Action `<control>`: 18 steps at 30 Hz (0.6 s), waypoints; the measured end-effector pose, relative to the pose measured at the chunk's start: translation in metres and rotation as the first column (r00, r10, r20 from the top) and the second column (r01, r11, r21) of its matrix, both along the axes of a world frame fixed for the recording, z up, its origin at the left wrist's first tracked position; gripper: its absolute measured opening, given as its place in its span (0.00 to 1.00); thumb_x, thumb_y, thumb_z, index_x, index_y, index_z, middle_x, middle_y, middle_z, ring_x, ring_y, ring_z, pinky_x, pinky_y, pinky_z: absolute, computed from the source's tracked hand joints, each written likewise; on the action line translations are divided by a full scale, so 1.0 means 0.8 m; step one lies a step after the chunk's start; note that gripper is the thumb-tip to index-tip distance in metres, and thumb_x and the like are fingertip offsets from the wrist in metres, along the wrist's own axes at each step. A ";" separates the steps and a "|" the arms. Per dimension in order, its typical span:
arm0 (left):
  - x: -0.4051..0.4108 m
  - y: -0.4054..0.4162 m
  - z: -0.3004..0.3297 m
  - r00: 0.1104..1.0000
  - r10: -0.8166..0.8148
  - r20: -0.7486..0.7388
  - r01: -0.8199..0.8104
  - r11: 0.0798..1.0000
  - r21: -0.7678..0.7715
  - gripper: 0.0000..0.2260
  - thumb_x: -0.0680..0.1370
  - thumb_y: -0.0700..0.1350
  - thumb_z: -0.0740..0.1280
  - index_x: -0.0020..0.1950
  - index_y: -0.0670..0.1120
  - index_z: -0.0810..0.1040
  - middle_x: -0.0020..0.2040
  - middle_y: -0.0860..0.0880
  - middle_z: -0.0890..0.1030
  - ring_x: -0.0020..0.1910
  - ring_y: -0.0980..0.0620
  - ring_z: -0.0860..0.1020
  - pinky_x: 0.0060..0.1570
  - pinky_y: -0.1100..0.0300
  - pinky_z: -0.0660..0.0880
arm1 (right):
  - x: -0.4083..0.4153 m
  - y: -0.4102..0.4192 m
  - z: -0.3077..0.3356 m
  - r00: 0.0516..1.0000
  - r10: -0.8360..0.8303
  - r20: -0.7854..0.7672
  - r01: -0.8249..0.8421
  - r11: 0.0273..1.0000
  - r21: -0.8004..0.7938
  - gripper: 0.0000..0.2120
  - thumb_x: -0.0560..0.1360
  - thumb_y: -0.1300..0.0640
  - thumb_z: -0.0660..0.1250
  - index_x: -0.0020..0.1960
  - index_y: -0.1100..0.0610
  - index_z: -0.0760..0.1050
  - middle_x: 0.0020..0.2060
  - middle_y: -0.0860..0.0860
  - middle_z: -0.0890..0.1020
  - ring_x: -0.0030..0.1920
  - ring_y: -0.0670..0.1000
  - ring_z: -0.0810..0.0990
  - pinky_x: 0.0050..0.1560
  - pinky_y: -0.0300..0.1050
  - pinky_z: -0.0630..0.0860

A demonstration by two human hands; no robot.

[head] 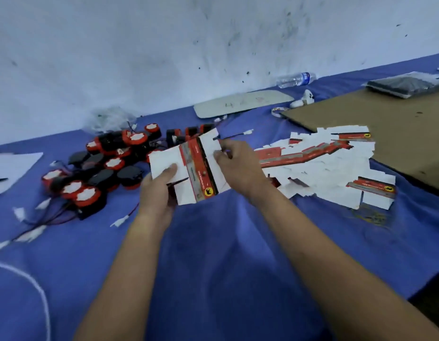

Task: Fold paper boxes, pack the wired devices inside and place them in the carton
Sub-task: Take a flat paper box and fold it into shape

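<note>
At the far left edge of the frame a white paper sheet [11, 168] lies flat on the blue cloth-covered table [213, 254], and a thin white cord [39, 289] curves across the lower left corner. Right of the sheet, in the left-centre of the frame, sits one heap of round black-and-red wired devices with white labels [103, 166]; the blur and overlap hide the exact count, but there are more than a dozen, with thin wires and small white connectors trailing toward the lower left. At the centre, both hands hold one unfolded white paper box blank with a red, grey and black printed stripe [189, 166] just above the table. The left hand [159, 193] grips the blank's lower left part, thumb pressed on the white face and the other fingers curled behind it. The right hand [238, 163] pinches the blank's upper right flap between thumb and fingertips. So the blank spans between the two hands, its stripe running down the gap between them. To the right lies one loose, overlapping pile of flat white-and-red box blanks [324, 163], too jumbled to count. In the upper right, partly under that pile, lies one flat brown cardboard sheet [385, 124]. Along the wall behind lie one clear plastic water bottle [296, 79] on its side and one pale flat oval board [243, 103].
</note>
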State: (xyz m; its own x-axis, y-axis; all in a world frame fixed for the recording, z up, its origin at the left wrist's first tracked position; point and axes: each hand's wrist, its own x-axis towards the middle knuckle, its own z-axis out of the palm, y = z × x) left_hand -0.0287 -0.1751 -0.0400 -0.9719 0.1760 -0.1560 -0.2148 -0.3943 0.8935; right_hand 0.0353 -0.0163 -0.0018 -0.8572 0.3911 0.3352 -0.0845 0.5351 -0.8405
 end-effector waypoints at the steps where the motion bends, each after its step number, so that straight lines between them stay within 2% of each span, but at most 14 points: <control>1: 0.001 -0.028 -0.005 0.998 0.060 -0.033 -0.063 0.995 -0.076 0.11 0.81 0.41 0.68 0.63 0.42 0.81 0.54 0.41 0.87 0.49 0.41 0.86 0.38 0.51 0.83 | -0.003 -0.022 -0.010 0.999 0.025 0.046 -0.028 0.997 0.067 0.16 0.78 0.52 0.70 0.61 0.60 0.78 0.45 0.49 0.81 0.49 0.46 0.80 0.49 0.40 0.72; 2: 0.001 -0.051 -0.009 0.992 0.102 -0.078 -0.112 0.984 -0.140 0.09 0.81 0.39 0.69 0.61 0.43 0.82 0.52 0.43 0.87 0.46 0.44 0.87 0.36 0.53 0.82 | -0.005 -0.038 -0.020 0.996 0.038 0.080 -0.053 0.980 0.194 0.33 0.74 0.44 0.74 0.72 0.58 0.69 0.59 0.52 0.79 0.63 0.50 0.75 0.61 0.43 0.70; 3: 0.001 -0.075 -0.013 0.985 0.122 -0.124 -0.144 0.972 -0.186 0.08 0.81 0.38 0.69 0.58 0.45 0.83 0.49 0.45 0.88 0.44 0.46 0.87 0.35 0.55 0.82 | -0.008 -0.057 -0.030 0.989 0.087 0.117 -0.121 0.941 0.317 0.49 0.69 0.36 0.75 0.79 0.55 0.59 0.70 0.55 0.71 0.72 0.54 0.66 0.71 0.48 0.63; 4: 0.001 -0.093 -0.014 0.980 0.109 -0.168 -0.146 0.963 -0.228 0.07 0.80 0.37 0.69 0.56 0.46 0.84 0.48 0.46 0.88 0.43 0.48 0.87 0.35 0.56 0.82 | -0.009 -0.073 -0.038 0.977 0.156 0.147 -0.204 0.885 0.418 0.60 0.63 0.29 0.76 0.82 0.51 0.49 0.77 0.55 0.61 0.77 0.57 0.57 0.76 0.55 0.56; 6: -0.002 -0.121 -0.017 0.976 0.026 -0.218 -0.096 0.944 -0.316 0.08 0.80 0.37 0.69 0.55 0.47 0.84 0.48 0.47 0.88 0.45 0.48 0.87 0.39 0.53 0.83 | -0.012 -0.101 -0.054 0.929 0.298 0.220 -0.370 0.742 0.559 0.69 0.55 0.23 0.74 0.82 0.43 0.37 0.81 0.51 0.48 0.81 0.54 0.44 0.78 0.64 0.42; 7: -0.005 -0.130 -0.018 0.971 -0.027 -0.238 -0.063 0.930 -0.363 0.08 0.80 0.38 0.69 0.55 0.47 0.84 0.49 0.47 0.88 0.46 0.47 0.87 0.42 0.52 0.83 | -0.013 -0.110 -0.062 0.910 0.330 0.250 -0.414 0.687 0.597 0.70 0.55 0.23 0.74 0.81 0.42 0.35 0.81 0.51 0.48 0.81 0.53 0.42 0.77 0.66 0.37; 9: -0.010 -0.145 -0.019 0.948 -0.122 -0.294 -0.036 0.876 -0.482 0.07 0.80 0.38 0.69 0.56 0.46 0.84 0.48 0.48 0.88 0.46 0.48 0.86 0.41 0.56 0.82 | -0.015 -0.122 -0.071 0.896 0.354 0.269 -0.443 0.654 0.613 0.68 0.57 0.23 0.73 0.81 0.42 0.35 0.80 0.49 0.56 0.81 0.52 0.49 0.77 0.68 0.36; 11: -0.014 -0.153 -0.022 0.931 -0.150 -0.333 -0.053 0.847 -0.529 0.06 0.80 0.38 0.69 0.54 0.46 0.84 0.47 0.49 0.88 0.44 0.50 0.86 0.36 0.60 0.80 | -0.016 -0.121 -0.068 0.901 0.384 0.201 -0.429 0.723 0.542 0.64 0.60 0.25 0.73 0.82 0.43 0.39 0.75 0.45 0.65 0.77 0.49 0.59 0.78 0.65 0.43; 13: -0.013 -0.154 -0.022 0.939 -0.103 -0.328 -0.056 0.896 -0.440 0.05 0.82 0.40 0.68 0.53 0.46 0.85 0.44 0.47 0.88 0.40 0.48 0.85 0.32 0.59 0.79 | -0.019 -0.115 -0.066 0.904 0.421 0.066 -0.416 0.838 0.354 0.58 0.63 0.30 0.75 0.82 0.45 0.48 0.69 0.42 0.73 0.72 0.44 0.69 0.78 0.54 0.59; 15: -0.011 -0.150 -0.020 0.953 -0.033 -0.301 -0.063 0.952 -0.301 0.08 0.83 0.48 0.67 0.51 0.49 0.85 0.44 0.45 0.87 0.40 0.46 0.84 0.31 0.57 0.79 | -0.018 -0.111 -0.068 0.905 0.421 -0.065 -0.416 0.906 0.084 0.52 0.65 0.37 0.78 0.81 0.46 0.55 0.62 0.40 0.80 0.64 0.41 0.77 0.66 0.39 0.72; 16: -0.010 -0.146 -0.019 0.957 -0.022 -0.289 -0.054 0.967 -0.250 0.10 0.81 0.53 0.67 0.52 0.50 0.85 0.48 0.44 0.87 0.43 0.45 0.85 0.33 0.55 0.81 | -0.017 -0.112 -0.068 0.904 0.414 -0.103 -0.420 0.907 -0.042 0.50 0.65 0.40 0.79 0.80 0.47 0.58 0.59 0.42 0.83 0.61 0.41 0.80 0.60 0.35 0.75; 18: -0.009 -0.138 -0.018 0.957 -0.070 -0.281 0.014 0.981 -0.195 0.20 0.79 0.60 0.65 0.62 0.48 0.82 0.57 0.43 0.86 0.54 0.43 0.85 0.46 0.47 0.84 | -0.018 -0.113 -0.070 0.901 0.414 -0.128 -0.433 0.850 -0.298 0.46 0.64 0.40 0.77 0.77 0.47 0.62 0.54 0.45 0.86 0.57 0.44 0.83 0.53 0.36 0.78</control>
State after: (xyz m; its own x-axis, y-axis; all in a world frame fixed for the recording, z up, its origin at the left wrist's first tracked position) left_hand -0.0361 -0.2855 -0.0547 -0.9729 0.2120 0.0924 0.0473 -0.2087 0.9768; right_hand 0.0206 -0.1064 -0.0578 -0.9468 0.0865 0.3101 -0.2957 0.1474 -0.9438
